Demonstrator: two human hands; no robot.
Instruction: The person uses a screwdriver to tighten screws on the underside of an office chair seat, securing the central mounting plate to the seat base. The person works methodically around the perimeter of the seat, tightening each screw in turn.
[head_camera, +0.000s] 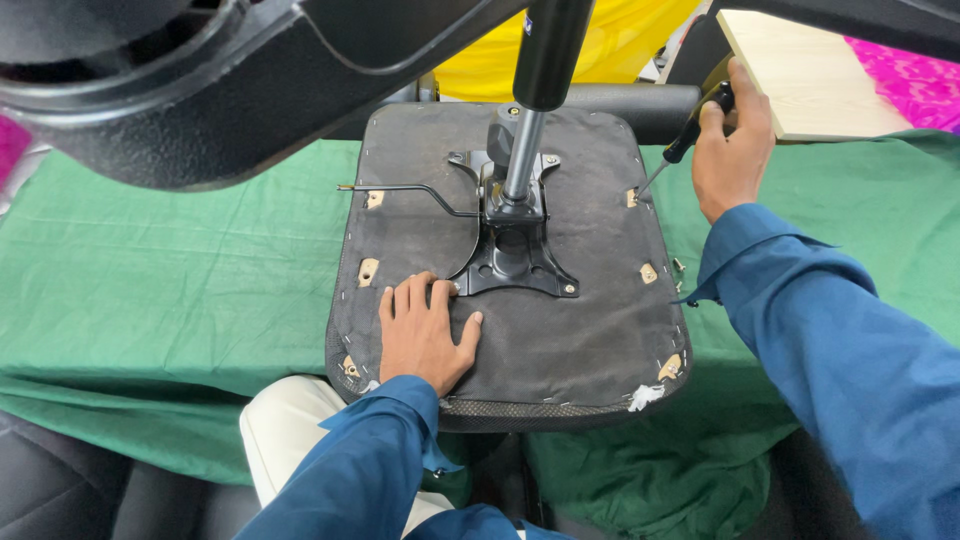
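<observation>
— What's in front of you?

— An upturned office chair seat (560, 330), lying underside up on the table (150, 260), which is draped in green cloth. The seat sits at the middle of the near edge and overhangs it slightly toward my lap. Its underside is dark grey fabric, worn, stapled round the rim, with small tan patches of bare wood showing at several spots and a bit of white fluff at the near right corner.

— And the metal part?

— A black mounting plate (512, 255) is bolted to the centre, with the gas cylinder (535, 90) standing up from it and a thin lever rod (400, 190) running off to the left.

— Your hands?

— My left hand (425, 335) lies flat and open on the fabric, fingers spread, fingertips touching the plate's near left corner — pressing, not gripping. My right hand (732, 140) is clenched round the black handle of a screwdriver (680, 148); its tip meets a hole at the seat's far right edge.

— Anything else?

— A pale wooden board (810, 75) at the table's far right corner, just behind that hand.
</observation>
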